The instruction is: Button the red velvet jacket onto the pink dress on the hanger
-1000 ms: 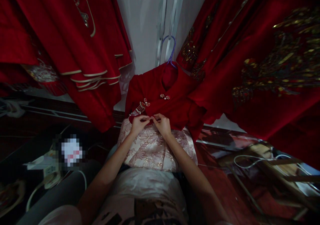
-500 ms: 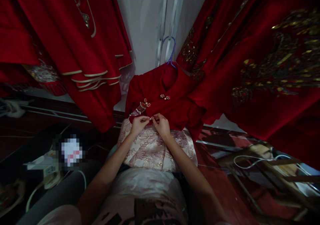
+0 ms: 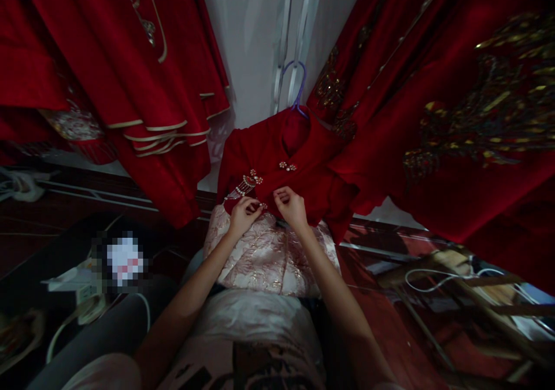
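A red jacket (image 3: 249, 147) on a purple hanger (image 3: 300, 92) lies over my lap, on pale patterned brocade fabric (image 3: 255, 257). My left hand (image 3: 243, 215) is closed at the jacket's lower edge, pinching a small beaded ornament (image 3: 263, 206). Up and to the right of it, my right hand (image 3: 292, 208) hovers just over the red cloth with thumb and forefinger pressed together. Whatever sits in that pinch is too small to make out. Beaded flower ornaments, one with hanging strands (image 3: 243, 188) and one at the chest (image 3: 288, 166), decorate the jacket.
Red garments with pale piping (image 3: 173, 100) hang at the left, and a gold-embroidered red garment (image 3: 468, 129) at the right. A power strip (image 3: 84, 297) with cables is at lower left. A wooden stool-like frame (image 3: 489, 309) with a white cord stands at lower right.
My right hand has moved up and to the right, away from my left hand; earlier their fingertips met at the ornament. My left hand has stayed almost in place.
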`<state>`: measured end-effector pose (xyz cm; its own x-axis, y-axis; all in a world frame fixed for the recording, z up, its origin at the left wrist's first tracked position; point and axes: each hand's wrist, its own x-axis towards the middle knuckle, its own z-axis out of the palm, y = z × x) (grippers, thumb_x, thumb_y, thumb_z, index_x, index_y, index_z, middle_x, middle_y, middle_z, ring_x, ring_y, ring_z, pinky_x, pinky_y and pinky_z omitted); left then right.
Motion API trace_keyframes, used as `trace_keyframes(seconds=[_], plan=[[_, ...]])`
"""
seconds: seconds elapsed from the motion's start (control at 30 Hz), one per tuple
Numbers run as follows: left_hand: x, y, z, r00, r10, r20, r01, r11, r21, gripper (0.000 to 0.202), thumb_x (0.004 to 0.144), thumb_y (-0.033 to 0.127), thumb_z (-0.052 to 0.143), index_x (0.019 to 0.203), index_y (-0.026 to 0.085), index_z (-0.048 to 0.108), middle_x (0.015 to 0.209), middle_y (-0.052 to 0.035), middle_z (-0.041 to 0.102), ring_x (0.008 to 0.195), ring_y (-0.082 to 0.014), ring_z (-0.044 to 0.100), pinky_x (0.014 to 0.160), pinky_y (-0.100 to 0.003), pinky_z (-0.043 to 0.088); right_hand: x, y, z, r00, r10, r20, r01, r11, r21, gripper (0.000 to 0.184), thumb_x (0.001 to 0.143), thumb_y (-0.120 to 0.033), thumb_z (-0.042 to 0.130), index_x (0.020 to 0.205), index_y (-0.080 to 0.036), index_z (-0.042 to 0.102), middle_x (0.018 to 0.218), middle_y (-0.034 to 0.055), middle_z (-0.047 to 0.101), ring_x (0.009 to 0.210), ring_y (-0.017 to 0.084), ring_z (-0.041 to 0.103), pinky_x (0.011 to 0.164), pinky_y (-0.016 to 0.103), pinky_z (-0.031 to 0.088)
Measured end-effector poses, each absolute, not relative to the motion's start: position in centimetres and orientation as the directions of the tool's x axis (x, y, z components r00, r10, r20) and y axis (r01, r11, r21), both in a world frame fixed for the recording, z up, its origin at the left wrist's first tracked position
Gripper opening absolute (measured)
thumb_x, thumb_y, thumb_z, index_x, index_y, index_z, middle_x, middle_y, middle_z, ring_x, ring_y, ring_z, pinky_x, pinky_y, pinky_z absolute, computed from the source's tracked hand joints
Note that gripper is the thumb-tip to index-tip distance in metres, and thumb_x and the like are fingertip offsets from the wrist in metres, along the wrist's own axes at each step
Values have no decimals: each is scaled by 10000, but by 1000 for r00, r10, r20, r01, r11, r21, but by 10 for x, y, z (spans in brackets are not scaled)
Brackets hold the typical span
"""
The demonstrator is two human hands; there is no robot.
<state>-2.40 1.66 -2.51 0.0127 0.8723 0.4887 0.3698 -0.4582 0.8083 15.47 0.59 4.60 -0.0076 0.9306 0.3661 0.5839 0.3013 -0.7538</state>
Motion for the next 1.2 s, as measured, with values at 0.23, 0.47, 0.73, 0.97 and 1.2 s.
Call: trace_keyframes(seconds=[0.23,0.47,0.73,0.97,1.2], plan=[[-24,16,-28,-12,869,494,404,-448,797,213,792,389,640,868,192,668,867,-43,648,719,-133,615,597,-227,509,143,13,12,-144,939,312,571,336,-749,124,795,-238,599,909,-188,590,810,24,678,704,122,642,681,222,507],[-22,15,-30,-52,905,422,332,-383,862,236,777,407,653,834,180,625,783,-25,666,690,-132,627,599,-227,504,138,12,7,-138,937,320,478,346,-807,76,813,-232,575,867,-183,596,827,22,685,708,112,650,688,216,511],[-21,29,-11,-120,950,288,-37,-294,955,367,724,480,676,912,168,633,894,-50,670,762,-140,639,640,-269,565,160,13,28,-308,922,234,422,353,-835,150,756,-287,669,824,-154,654,773,38,709,706,123,664,680,225,522],[-18,48,26,-80,988,128,-336,-148,930,431,733,468,685,1019,146,669,1134,-123,672,941,-167,659,801,-296,549,186,4,57,-523,848,86,375,319,-870,128,760,-251,640,829,-148,668,779,40,726,701,127,675,678,239,533],[-15,48,35,-19,993,115,-358,-114,927,410,721,451,700,1006,156,688,1196,-125,653,979,-180,654,788,-280,536,189,0,68,-513,857,52,412,299,-861,110,757,-194,615,838,-147,672,777,38,731,692,123,675,666,232,526]])
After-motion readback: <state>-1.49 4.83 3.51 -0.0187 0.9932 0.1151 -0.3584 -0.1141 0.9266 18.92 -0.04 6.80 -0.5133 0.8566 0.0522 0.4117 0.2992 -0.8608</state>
